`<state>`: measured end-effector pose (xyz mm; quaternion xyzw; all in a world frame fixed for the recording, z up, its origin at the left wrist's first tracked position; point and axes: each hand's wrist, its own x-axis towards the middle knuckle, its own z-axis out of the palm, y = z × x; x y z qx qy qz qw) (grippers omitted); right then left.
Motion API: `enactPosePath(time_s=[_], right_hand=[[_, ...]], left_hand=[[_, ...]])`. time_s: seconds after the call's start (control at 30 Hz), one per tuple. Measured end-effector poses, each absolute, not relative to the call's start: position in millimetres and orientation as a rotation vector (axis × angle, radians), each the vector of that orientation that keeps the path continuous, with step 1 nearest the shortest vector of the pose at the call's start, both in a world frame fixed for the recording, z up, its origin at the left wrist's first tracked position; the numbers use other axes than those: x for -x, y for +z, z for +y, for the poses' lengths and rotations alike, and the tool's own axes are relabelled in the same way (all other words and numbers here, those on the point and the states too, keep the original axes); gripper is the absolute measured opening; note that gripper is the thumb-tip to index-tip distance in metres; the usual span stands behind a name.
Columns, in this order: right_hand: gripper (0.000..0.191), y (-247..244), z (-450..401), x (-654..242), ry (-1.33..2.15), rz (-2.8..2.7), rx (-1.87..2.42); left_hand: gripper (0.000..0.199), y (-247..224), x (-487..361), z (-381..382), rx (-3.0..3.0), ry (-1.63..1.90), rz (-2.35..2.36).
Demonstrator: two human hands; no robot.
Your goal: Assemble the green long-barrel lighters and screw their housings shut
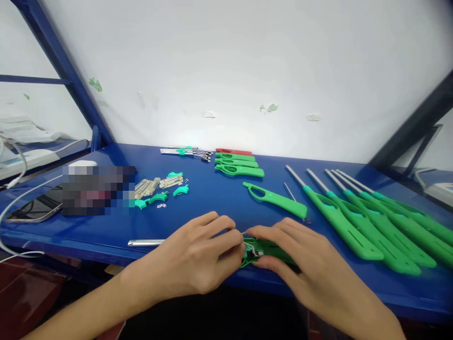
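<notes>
At the table's front edge lies an opened green gas lighter casing point(272, 248), its inner side up, with thin white wires point(251, 246) and a small black part showing inside. My right hand point(304, 257) grips the casing from the right, thumb on the near side and fingers on the far side. My left hand point(198, 255) is closed, its fingertips pinched together at the casing's left part; what they hold is hidden behind the fingers. A silver metal tube point(146, 242) sticks out to the left from beneath my left hand.
Finished-looking green lighters point(348, 222) lie in a row at the right. Behind my hands are a green casing half point(279, 200), stacked casings point(240, 170), metal tubes with wires point(180, 151), clear fuel tanks point(148, 187) and teal triggers point(158, 198). A phone point(38, 205) lies left.
</notes>
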<state>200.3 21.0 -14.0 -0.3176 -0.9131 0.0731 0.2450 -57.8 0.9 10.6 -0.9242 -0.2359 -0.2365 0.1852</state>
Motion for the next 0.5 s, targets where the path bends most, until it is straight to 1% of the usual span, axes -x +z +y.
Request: enactPosePath(time_s=[0.13,0.23,0.3,0.4,0.5], right_hand=[[0.035,-17,21,-203,0.152,-2.445,0.888],[0.036,-18,21,-204,0.102,-2.429,0.879],[0.035,-20,21,-203,0.095,-2.422,0.886],[0.034,-21,21,-203,0.1,-2.416,0.9],[0.034,-21,21,-203,0.086,-2.412,0.901]], left_hand=[[0.03,17,75,-5,2.723,-0.611,-0.844],[0.032,19,94,-11,2.756,-0.662,-1.119],[0.03,18,104,-15,2.748,-0.697,-1.258],[0.024,14,111,-17,2.749,-0.743,-1.349],[0.023,11,112,-16,2.773,-0.755,-1.406]])
